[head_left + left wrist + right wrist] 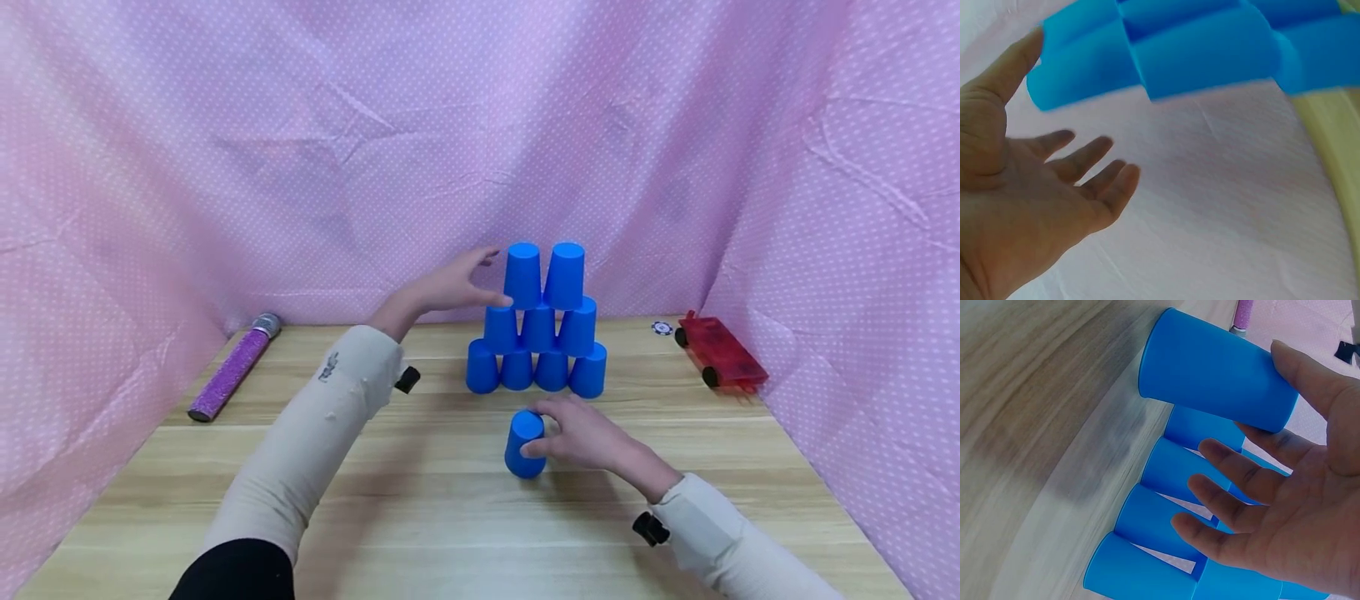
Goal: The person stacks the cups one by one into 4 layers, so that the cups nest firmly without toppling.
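Blue cups stand upside down in a pyramid near the back of the table: several in the bottom row (516, 370), three in the middle row (538, 330) and two side by side on top (522, 279). My left hand (453, 283) is spread at the pyramid's left side, its thumb tip close by the upper cups; the palm and separated fingers show in the left wrist view. In front of the pyramid, one more upside-down blue cup (1216, 369) is pinched near its narrow end between the thumb and index finger of my right hand (581, 433). The other right fingers are spread away from it.
A glittery purple microphone (234, 371) lies at the table's left edge. Toward the back right are a red toy car (723, 352) and a poker chip (662, 328). Pink dotted cloth (360, 167) hangs behind and along the sides of the wooden table (450, 533).
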Demonstrator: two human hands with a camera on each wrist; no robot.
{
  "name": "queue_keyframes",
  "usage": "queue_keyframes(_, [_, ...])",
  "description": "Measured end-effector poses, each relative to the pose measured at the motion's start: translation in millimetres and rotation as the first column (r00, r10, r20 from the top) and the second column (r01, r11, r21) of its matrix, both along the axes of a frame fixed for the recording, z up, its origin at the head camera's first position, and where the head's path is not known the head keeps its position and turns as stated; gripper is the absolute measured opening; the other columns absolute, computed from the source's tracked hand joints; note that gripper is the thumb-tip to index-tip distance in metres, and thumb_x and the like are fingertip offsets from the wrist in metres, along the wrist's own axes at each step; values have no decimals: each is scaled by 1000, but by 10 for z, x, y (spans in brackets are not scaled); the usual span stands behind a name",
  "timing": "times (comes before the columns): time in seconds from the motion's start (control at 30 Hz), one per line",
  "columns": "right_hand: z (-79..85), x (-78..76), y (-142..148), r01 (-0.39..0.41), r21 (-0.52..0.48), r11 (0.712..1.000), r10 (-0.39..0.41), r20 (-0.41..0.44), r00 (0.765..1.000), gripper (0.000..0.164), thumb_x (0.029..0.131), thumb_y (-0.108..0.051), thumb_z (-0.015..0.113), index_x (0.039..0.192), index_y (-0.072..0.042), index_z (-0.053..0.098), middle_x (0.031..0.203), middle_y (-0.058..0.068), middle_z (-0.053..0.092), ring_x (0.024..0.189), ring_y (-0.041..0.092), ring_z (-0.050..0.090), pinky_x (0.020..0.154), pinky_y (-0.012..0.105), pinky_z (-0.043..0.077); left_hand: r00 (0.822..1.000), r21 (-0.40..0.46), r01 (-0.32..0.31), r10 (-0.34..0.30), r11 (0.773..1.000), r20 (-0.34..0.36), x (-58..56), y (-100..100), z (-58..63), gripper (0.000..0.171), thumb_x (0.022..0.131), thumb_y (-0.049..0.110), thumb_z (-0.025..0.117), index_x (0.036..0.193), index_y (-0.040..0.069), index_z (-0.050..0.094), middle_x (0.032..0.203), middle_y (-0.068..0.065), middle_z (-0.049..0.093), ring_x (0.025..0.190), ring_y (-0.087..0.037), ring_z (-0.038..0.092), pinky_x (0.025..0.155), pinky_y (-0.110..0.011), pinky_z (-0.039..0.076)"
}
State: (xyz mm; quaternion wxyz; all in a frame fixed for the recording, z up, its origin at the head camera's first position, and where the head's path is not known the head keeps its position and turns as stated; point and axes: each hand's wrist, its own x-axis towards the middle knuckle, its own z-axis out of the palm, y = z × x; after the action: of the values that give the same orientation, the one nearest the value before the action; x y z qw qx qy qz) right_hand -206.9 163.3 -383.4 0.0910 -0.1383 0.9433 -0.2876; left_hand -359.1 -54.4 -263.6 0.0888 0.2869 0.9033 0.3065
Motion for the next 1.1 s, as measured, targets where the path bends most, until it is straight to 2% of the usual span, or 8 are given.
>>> queue_keyframes(0.1, [5,-4,21,5,-1,1000,-5,1,1000,59,82,-43,81,133,-18,63,127,3,67,126,31,54,97,60,50,999,-59,30,-28,998,28,-27,-181,-104,93,88,49,72,160,16,22,163,-12,32,151,-35,30,119,-58,32])
queue_keyframes(0.2, [-1,-3,38,16,-1,1000,-16,10,1000,58,82,-43,81,132,-19,64,127,2,67,126,31,54,97,61,49,999,-112,21,-17,993,41,-43,-320,-289,88,89,52,70,158,18,28,161,-11,37,149,-36,33,118,-59,33])
queue_keyframes(0.27, [-11,-2,43,19,2,1000,-19,16,1000,58,82,-43,81,132,-19,63,128,2,67,127,31,53,98,62,49,998,-116,15,-8,993,58,-44,-391,-442,87,89,52,69,158,17,30,160,-11,38,149,-36,34,117,-59,34])
queue_keyframes(0.4, [-29,0,41,25,6,1000,-25,26,999,60,82,-44,81,133,-19,63,129,2,66,128,31,53,98,62,49,988,-59,6,3,998,153,-35,-480,-728,85,91,47,69,157,12,30,160,-14,37,148,-38,34,116,-60,34])
queue_keyframes(0.47, [-36,-1,37,28,7,1000,-28,29,999,61,82,-44,81,134,-19,62,130,2,66,128,32,53,98,62,49,976,-25,-1,6,1000,217,-43,-500,-854,84,91,44,70,156,10,30,160,-16,36,149,-39,33,116,-61,34])
queue_keyframes(0.57, [-35,0,31,27,9,1000,-28,29,999,61,82,-44,81,134,-19,62,131,3,66,129,32,53,98,63,48,961,-18,-24,28,1000,274,-55,-504,-1013,83,90,44,71,156,11,32,159,-17,37,148,-40,34,115,-62,35])
queue_keyframes(0.83, [-20,-5,11,12,6,1000,-12,22,1000,63,82,-45,80,136,-16,61,133,5,64,129,32,52,99,62,48,967,-86,-58,78,995,243,-68,-426,-1357,77,89,47,72,150,13,42,148,-17,51,137,-38,48,111,-60,42])
queue_keyframes(1.1, [0,-1,-20,6,8,1000,-6,21,1000,61,82,-44,80,134,-18,62,133,5,64,129,32,52,99,61,49,966,-22,-65,68,998,249,-43,-357,-1521,62,90,40,74,140,13,50,139,-13,58,127,-33,56,108,-56,46])
